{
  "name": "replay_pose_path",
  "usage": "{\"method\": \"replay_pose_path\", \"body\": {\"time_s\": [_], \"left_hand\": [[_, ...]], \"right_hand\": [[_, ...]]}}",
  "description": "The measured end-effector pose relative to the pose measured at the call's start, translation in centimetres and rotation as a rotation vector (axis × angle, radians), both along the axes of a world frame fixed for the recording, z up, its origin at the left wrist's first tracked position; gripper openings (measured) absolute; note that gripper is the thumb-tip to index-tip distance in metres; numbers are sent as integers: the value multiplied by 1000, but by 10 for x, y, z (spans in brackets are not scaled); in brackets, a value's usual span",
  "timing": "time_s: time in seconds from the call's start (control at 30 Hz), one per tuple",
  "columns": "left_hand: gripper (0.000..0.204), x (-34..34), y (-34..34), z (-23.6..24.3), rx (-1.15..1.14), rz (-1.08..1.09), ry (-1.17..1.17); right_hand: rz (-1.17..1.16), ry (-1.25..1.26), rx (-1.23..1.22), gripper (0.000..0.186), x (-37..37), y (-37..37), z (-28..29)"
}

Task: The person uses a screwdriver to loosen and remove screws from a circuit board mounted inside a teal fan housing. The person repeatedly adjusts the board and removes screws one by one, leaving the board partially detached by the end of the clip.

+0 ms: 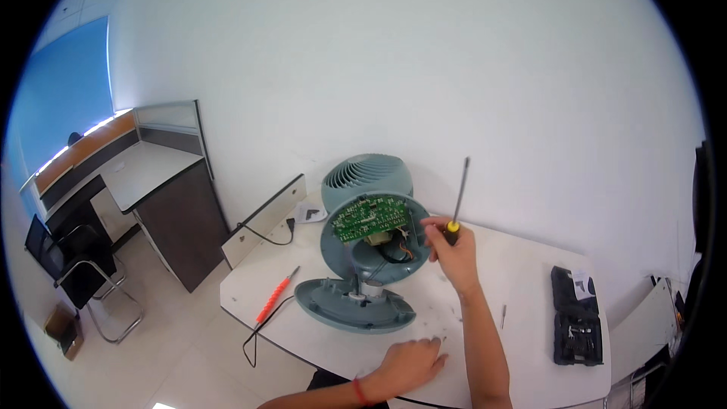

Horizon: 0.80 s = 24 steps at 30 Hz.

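Observation:
A grey-green fan (366, 176) stands on the white table with its round rear housing open. Its green circuit board (371, 216) and coloured wires (401, 247) are exposed. In front of it lies a grey-green base part (354, 307), its inner side showing. Right of the board is my right hand (453, 251), closed around a screwdriver (457, 208) with a yellow and black handle, its shaft pointing up, apart from the fan. My left hand (413, 365) rests low on the table with curled fingers, beside tiny dark bits (444, 338). Whatever its fingertips hold is hidden.
An orange-handled pen-like tool (274, 299) with a black cord lies at the left edge. A thin metal bit (503, 316) lies right of my forearm. Farther right sits an open black tool case (577, 326). A black plug (291, 223) and a paper leaflet (310, 213) lie behind left.

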<state>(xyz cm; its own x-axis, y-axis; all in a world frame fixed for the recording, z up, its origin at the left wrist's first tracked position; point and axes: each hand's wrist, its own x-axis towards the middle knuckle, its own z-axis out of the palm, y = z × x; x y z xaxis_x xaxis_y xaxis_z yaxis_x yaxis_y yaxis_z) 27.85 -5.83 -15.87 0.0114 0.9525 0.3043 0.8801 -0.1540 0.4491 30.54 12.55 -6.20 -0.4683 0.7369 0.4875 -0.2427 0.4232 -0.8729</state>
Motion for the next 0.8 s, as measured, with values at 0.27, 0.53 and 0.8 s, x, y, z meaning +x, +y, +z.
{"method": "replay_pose_path", "body": {"time_s": [0.27, 0.53, 0.8], "left_hand": [[24, -116, -62, 112, 53, 323, -799], [33, -167, -46, 115, -10, 345, -720], [43, -221, 16, 66, 99, 448, -687]], "right_hand": [[-98, -9, 5, 18, -35, 0, -10], [-162, -94, 128, 28, -52, -1, -18], [-236, -71, 99, 28, -67, -2, -14]]}}
